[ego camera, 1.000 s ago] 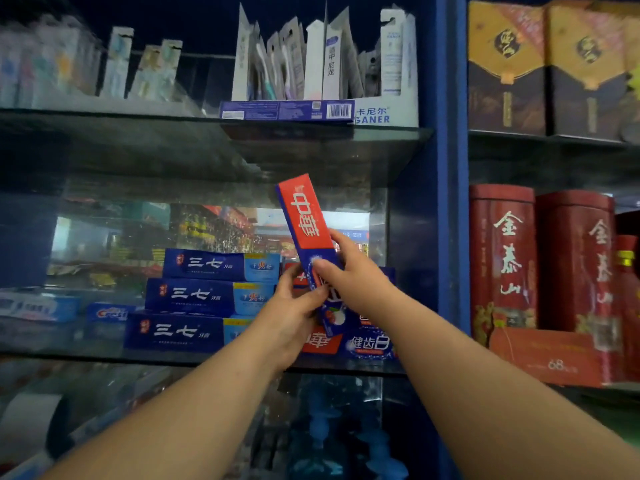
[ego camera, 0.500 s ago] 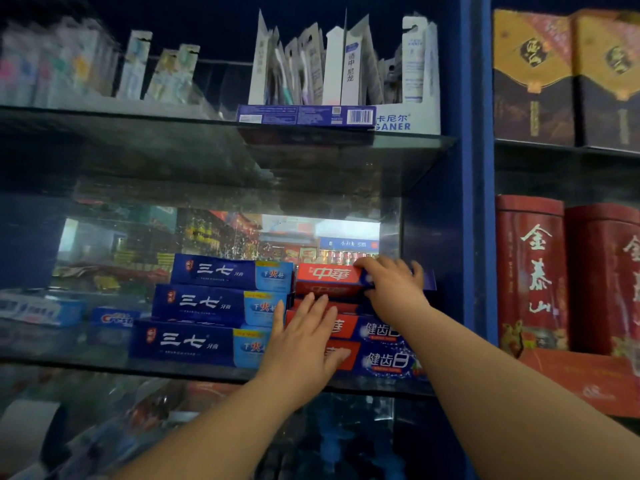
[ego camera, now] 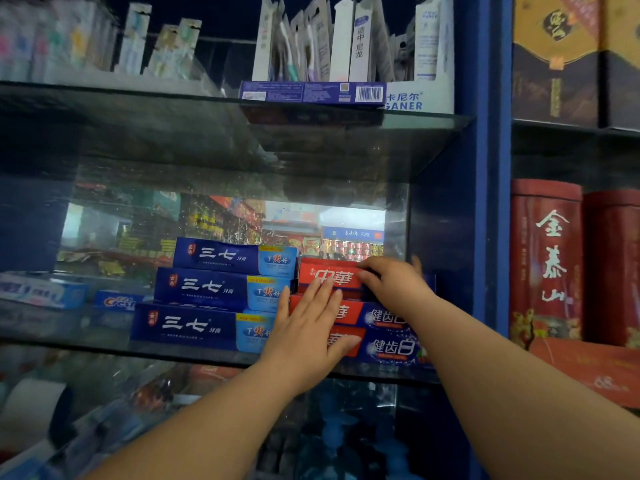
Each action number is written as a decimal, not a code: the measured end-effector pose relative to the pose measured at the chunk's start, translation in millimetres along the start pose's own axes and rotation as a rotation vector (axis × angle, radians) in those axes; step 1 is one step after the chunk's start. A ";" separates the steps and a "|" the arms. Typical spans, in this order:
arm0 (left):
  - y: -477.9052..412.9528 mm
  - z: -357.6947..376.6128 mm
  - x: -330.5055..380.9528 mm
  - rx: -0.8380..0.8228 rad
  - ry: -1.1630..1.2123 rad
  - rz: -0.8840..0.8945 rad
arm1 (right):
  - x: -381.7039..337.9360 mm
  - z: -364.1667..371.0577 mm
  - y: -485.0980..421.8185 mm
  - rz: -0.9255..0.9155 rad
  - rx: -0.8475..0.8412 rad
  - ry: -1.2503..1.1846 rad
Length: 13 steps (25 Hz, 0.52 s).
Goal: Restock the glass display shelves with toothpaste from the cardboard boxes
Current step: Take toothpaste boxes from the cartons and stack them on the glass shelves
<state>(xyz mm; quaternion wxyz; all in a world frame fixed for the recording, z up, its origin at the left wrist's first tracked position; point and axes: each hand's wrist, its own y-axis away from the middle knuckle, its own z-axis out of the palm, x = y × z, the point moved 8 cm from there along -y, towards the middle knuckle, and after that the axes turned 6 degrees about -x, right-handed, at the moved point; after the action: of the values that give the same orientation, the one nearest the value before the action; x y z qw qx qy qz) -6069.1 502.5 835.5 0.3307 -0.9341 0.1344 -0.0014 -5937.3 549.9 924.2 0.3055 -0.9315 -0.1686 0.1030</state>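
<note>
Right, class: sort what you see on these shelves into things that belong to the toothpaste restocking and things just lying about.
Belongs to the job: top red toothpaste box, held by the right hand; red-and-blue stack under it, touched by the flat left hand; glass shelf.
Just lying about: toothbrush packs above; red tins and gold boxes to the right.

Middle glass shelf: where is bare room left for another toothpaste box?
Bare glass shelf lies in front of the Crest box, left of the blue stack. Headroom above both stacks. Crowded right: left hand and right hand on the red stack by the blue upright.
</note>
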 end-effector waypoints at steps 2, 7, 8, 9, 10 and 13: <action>-1.0 0.9 -0.3 -0.016 0.004 0.008 | -1.4 0.7 0.2 0.021 -0.038 0.051; 0.7 -1.7 -1.0 -0.019 -0.006 0.023 | -7.3 4.8 3.9 0.013 -0.034 0.185; 1.4 -2.5 -1.6 -0.017 -0.003 0.022 | -7.2 3.7 6.9 0.017 -0.004 0.185; 2.4 -3.2 -2.6 -0.014 -0.004 0.016 | -7.2 1.8 9.9 0.021 0.030 0.186; 3.5 -4.1 -3.5 -0.011 -0.005 0.012 | -7.9 -0.6 13.2 0.022 0.062 0.190; 7.7 -5.4 -5.2 -0.022 -0.002 0.011 | -13.7 -5.9 22.1 0.016 0.117 0.198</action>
<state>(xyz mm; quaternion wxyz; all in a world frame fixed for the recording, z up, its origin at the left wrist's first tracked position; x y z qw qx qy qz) -6076.5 494.7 835.4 0.3207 -0.9369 0.1393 0.0028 -5942.6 524.9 916.7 0.3737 -0.9190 -0.1240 0.0225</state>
